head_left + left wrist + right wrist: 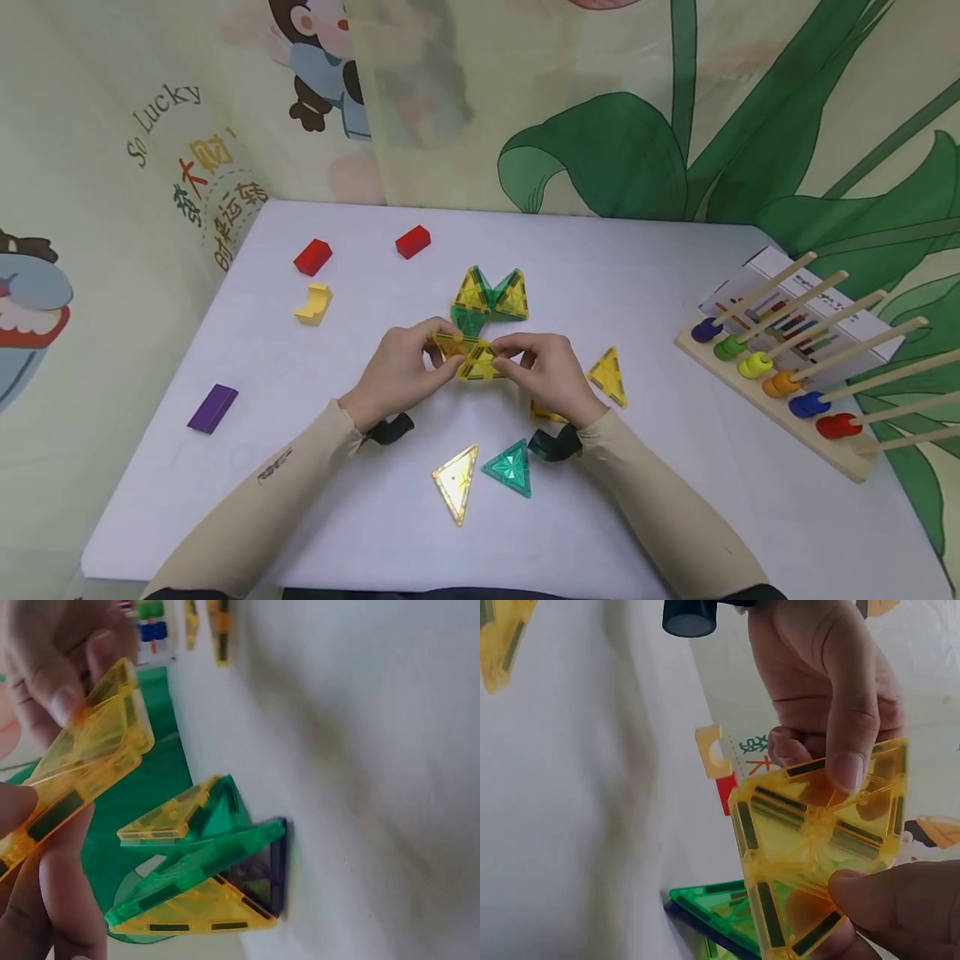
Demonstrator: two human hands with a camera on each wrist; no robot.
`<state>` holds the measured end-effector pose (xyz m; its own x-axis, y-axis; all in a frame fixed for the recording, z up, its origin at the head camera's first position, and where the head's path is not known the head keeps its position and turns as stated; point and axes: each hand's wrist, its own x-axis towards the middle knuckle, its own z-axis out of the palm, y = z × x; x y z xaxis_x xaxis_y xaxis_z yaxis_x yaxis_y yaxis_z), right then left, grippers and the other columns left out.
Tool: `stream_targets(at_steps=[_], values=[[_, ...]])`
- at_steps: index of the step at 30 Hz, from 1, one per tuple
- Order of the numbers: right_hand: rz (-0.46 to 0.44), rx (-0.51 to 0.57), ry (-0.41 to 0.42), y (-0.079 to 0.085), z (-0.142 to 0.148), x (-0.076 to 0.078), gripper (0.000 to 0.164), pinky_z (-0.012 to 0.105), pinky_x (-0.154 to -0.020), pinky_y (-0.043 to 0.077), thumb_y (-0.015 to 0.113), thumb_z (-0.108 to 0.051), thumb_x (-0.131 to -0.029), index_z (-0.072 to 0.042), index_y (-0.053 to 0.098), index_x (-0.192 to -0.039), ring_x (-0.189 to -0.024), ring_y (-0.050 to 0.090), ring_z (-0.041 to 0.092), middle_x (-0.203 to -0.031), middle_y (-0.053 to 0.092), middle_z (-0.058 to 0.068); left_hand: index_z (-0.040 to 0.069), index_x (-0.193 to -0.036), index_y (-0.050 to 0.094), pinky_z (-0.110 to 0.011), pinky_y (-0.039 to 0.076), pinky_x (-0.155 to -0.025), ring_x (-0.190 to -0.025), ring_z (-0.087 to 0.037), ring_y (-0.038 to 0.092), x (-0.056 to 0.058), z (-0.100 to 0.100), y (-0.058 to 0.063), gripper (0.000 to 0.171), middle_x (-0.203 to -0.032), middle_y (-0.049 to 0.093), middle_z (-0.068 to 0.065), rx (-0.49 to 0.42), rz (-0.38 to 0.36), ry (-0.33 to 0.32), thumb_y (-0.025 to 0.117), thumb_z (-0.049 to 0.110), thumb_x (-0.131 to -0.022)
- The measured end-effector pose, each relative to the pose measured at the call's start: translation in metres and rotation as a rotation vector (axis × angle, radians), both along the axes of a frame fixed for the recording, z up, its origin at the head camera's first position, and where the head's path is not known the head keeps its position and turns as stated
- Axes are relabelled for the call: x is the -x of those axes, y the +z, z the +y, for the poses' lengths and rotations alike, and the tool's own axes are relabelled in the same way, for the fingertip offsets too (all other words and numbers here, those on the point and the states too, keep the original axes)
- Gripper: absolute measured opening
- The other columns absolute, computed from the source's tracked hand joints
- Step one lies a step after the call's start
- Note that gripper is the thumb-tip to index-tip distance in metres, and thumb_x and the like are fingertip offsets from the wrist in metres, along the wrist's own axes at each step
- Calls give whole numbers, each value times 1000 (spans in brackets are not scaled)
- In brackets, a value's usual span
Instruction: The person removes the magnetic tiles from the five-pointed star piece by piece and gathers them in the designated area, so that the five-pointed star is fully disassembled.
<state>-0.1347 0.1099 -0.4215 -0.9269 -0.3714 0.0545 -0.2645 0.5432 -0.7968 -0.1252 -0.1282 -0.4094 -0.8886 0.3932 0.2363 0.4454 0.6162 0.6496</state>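
My left hand (405, 364) and right hand (553, 375) pinch a joined set of translucent yellow magnetic tiles (810, 832) from its two ends, thumbs on the near face. In the right wrist view, the pieces meet edge to edge, with dark magnets along their rims. Just beyond the hands stands a star-like build of green and yellow magnetic tiles (512, 298). A purple tile (262, 874) shows at its base in the left wrist view. Nearer to me lie a loose yellow triangle tile (455, 485) and a green triangle tile (510, 468).
Another yellow triangle (609, 377) lies right of my right hand, and one more is partly hidden under that wrist. Red blocks (312, 257), a yellow arch block (314, 304) and a purple block (213, 408) sit leftward. A wooden peg rack (780, 404) and a box stand right.
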Motion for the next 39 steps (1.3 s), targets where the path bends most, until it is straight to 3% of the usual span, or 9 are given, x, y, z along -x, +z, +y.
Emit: stream_targets(at_steps=[5,9,15,18,23,26,30,34,39], values=[[-69,10,6,-2,5,-5,19,24,-52,38,75,-18,-96,-12,78,-113,-61,51,15,-100,79,6,13,-114,69,-23,45,-61,-77,-15,58,-3,-17,4,27,-94,75,0,-18,-161,84,81,19,-91],[-103,-41,17,-4,5,-9,18,24,-51,37,74,-13,-94,-13,76,-113,-57,48,13,-93,78,3,14,-117,65,-24,42,-57,-69,-15,54,-8,-38,1,32,-81,69,-2,32,-305,155,79,18,-89],[-121,-222,91,-10,-11,-15,20,24,-60,44,75,-13,-92,-18,72,-110,-66,56,9,-84,74,-6,13,-120,60,-26,39,-54,-58,-14,49,-14,-67,-11,34,-67,59,-2,225,-508,98,73,15,-88],[-62,-309,118,-17,-20,-17,17,25,-66,46,76,-14,-91,-18,73,-107,-75,57,9,-83,70,-8,13,-116,63,-30,47,-63,-70,-15,55,-14,-74,-17,31,-81,66,-3,345,-492,87,73,18,-86],[30,-367,122,-22,-27,-17,15,29,-76,49,75,-19,-91,-16,75,-105,-88,56,12,-89,68,-7,15,-120,68,-46,56,-90,-107,-26,59,-8,-79,-18,40,-121,65,-8,481,-360,110,78,23,-82],[22,-354,81,-18,-27,-11,15,30,-77,52,75,-24,-93,-16,76,-106,-87,60,11,-93,70,-5,14,-128,66,-51,55,-99,-119,-30,57,11,-74,-13,43,-132,62,-10,449,-348,96,76,22,-87],[35,-366,-48,-11,-30,7,21,30,-67,51,76,-36,-94,-17,77,-101,-75,62,11,-84,72,-5,12,-136,61,-47,54,-102,-117,-28,59,57,-54,-8,40,-136,64,-9,267,-356,59,69,20,-98],[39,-414,-133,-12,-42,26,38,28,-54,42,75,-54,-91,-17,75,-83,-62,58,11,-65,64,-7,12,-140,59,-43,55,-98,-112,-28,62,99,-35,-14,38,-134,68,-9,127,-357,40,64,22,-103],[30,-502,-171,-15,-51,38,61,29,-46,27,72,-68,-86,-18,59,-55,-51,50,13,-48,40,-7,10,-136,63,-46,54,-105,-117,-31,65,125,-18,-24,35,-132,69,-12,94,-373,-48,65,21,-103]])
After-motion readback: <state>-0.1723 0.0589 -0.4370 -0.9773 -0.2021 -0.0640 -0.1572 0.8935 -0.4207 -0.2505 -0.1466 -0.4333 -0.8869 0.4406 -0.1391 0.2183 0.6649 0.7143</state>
